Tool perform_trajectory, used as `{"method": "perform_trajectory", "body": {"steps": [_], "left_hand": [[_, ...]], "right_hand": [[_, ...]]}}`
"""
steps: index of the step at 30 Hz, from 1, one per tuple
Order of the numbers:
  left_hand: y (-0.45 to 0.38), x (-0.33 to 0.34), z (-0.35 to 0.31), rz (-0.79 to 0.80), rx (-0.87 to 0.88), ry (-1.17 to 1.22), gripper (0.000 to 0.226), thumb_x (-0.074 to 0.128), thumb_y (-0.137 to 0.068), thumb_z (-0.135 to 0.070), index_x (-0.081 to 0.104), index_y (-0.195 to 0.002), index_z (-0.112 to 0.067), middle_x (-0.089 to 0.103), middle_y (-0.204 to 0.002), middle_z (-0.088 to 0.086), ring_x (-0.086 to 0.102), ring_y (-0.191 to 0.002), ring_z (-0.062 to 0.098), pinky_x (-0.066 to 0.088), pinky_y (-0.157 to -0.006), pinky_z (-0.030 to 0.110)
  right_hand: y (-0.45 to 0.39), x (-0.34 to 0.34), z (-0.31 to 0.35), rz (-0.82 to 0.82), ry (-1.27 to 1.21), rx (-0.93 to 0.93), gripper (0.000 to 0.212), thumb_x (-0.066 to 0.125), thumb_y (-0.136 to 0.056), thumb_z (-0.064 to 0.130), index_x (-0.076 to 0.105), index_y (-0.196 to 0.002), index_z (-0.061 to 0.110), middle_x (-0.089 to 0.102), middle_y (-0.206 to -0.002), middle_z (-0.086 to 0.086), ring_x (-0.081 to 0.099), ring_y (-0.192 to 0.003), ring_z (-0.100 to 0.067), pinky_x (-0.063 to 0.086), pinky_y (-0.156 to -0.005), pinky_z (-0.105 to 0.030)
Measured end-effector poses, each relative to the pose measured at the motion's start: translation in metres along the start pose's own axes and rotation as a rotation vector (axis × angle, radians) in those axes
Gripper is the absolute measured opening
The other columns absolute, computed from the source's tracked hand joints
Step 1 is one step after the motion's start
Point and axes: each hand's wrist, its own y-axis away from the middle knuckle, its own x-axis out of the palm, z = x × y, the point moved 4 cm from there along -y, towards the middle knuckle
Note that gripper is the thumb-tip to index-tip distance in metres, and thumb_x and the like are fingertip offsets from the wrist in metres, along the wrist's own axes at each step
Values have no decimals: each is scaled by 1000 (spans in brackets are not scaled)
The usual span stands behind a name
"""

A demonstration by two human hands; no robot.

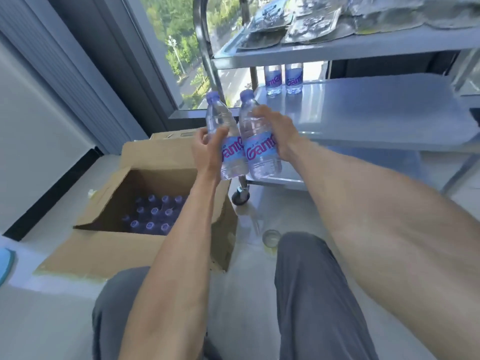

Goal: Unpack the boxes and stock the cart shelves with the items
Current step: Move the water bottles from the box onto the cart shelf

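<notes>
My left hand [207,148] grips a clear water bottle [222,120] with a purple cap and a blue label. My right hand [276,131] grips a second, matching water bottle [261,157]. Both bottles are upright, side by side and touching, in the air between the box and the cart. The open cardboard box [145,245] on the floor below holds several more bottles [153,214]. Two bottles [283,79] stand at the back left of the steel cart's middle shelf [376,110].
The cart's top shelf [363,45] carries several flat silvery packets. A cart wheel [240,197] sits right of the box. A small glass jar [270,238] stands on the floor by my knee. A window and wall lie behind.
</notes>
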Motion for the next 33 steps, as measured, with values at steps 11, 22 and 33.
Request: {"method": "perform_trajectory", "body": {"steps": [11, 22, 33], "left_hand": [[-58, 122, 22, 191, 132, -448, 52, 78, -61, -38, 59, -104, -16, 71, -96, 6, 71, -86, 20, 58, -75, 36], [-143, 183, 82, 189, 112, -284, 58, 77, -55, -28, 63, -109, -15, 74, -92, 1, 72, -84, 15, 58, -73, 31], [-239, 209, 102, 37, 192, -281, 57, 81, -61, -20, 59, -113, -13, 68, -103, 10, 68, -95, 28, 56, -88, 45]], "right_hand": [[-29, -90, 16, -641, 190, -410, 36, 60, -69, 44, 69, -84, 13, 70, -81, -1, 65, -75, -17, 52, -67, -34], [-121, -132, 35, -830, 222, -793, 29, 67, -70, 42, 66, -90, 21, 68, -83, 9, 61, -76, -8, 53, -74, -27], [-209, -137, 53, -864, 299, -843, 36, 74, -79, 21, 66, -111, 7, 71, -103, -5, 65, -98, -23, 50, -90, -37]]}}
